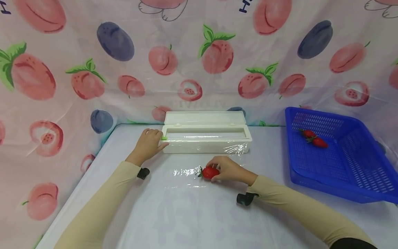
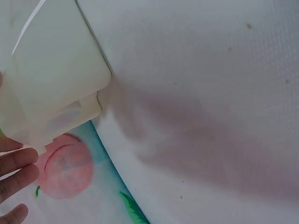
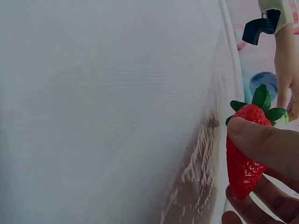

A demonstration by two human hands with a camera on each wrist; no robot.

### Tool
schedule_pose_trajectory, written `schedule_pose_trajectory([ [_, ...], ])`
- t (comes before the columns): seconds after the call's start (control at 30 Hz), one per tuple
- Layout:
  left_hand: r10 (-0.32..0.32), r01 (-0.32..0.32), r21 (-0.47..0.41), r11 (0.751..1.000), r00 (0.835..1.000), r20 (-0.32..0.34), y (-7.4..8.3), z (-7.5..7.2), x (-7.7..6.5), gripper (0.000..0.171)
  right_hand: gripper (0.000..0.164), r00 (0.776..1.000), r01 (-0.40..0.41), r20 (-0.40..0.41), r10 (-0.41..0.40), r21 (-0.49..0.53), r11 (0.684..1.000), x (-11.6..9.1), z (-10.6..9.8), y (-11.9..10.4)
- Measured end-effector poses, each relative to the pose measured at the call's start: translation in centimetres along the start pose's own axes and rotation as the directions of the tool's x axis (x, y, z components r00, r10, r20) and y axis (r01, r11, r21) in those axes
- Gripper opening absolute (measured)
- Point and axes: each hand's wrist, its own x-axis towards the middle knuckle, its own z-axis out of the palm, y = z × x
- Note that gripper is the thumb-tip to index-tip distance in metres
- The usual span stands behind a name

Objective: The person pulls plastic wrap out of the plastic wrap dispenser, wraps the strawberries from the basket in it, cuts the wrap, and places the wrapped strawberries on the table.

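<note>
A strawberry (image 1: 210, 173) with green leaves is pinched between the thumb and fingers of my right hand (image 1: 231, 169). In the right wrist view, the thumb lies across the strawberry (image 3: 243, 163) and the fingers sit behind its tip. Under it, a glossy strip of cling film (image 1: 183, 172) stretches over the table from a white cling film dispenser (image 1: 205, 147), whose lid stands raised at the back. My left hand (image 1: 147, 145) holds the dispenser's left end, thumb at the front and fingers around the corner, beside a green slider (image 1: 164, 138).
A blue plastic basket (image 1: 326, 183) stands on the right with two more strawberries (image 1: 314, 138) in it. The table (image 1: 186, 221) has a white cover. Behind it hangs a fruit-print cloth (image 1: 192, 38).
</note>
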Motion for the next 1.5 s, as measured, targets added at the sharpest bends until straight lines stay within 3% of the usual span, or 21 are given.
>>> schedule_pose_trajectory([
  [0.17,-0.016,0.016,-0.009,1.0,1.0,0.018,-0.2,-0.1,0.0,0.045,0.045,0.998,-0.048,0.029,0.048,0.009,0.999,0.0,0.2,-0.1],
  [0.63,-0.025,0.025,-0.007,1.0,0.999,0.028,-0.3,-0.6,-0.7,0.055,0.044,0.999,-0.034,0.01,0.034,-0.004,0.999,0.1,0.7,0.3],
  [0.73,-0.026,0.026,-0.001,1.0,0.999,-0.021,-0.2,-0.5,-0.8,0.055,0.045,1.0,-0.019,0.008,0.019,-0.02,1.0,0.1,0.8,0.4],
  [0.87,-0.007,0.008,0.005,1.0,0.99,-0.139,0.2,-0.3,-1.0,0.053,0.046,1.0,0.005,0.007,-0.005,-0.024,1.0,0.0,0.7,0.6],
  [1.0,0.033,-0.028,0.024,0.999,0.967,-0.253,1.1,-0.4,-1.0,0.048,0.046,1.0,-0.007,0.004,0.007,-0.039,0.999,-0.2,0.5,0.9],
  [1.13,0.1,-0.082,0.071,0.994,0.942,-0.32,2.5,-0.6,-1.0,0.043,0.043,1.0,0.002,0.0,-0.002,-0.134,0.991,-0.4,0.3,1.3],
  [1.23,0.175,-0.146,0.109,0.983,0.926,-0.333,4.1,-0.7,-1.1,0.039,0.04,0.997,0.069,0.004,-0.071,-0.275,0.959,-0.5,0.0,1.4],
  [1.4,0.319,-0.296,0.124,0.947,0.908,-0.272,7.0,-0.8,-1.1,0.034,0.036,0.973,0.219,0.046,-0.226,-0.494,0.842,-0.6,-0.8,1.4],
  [1.5,0.421,-0.408,0.105,0.907,0.884,-0.204,8.7,-0.9,-1.2,0.034,0.036,0.961,0.263,0.087,-0.261,-0.569,0.779,-0.5,-1.3,1.2],
])
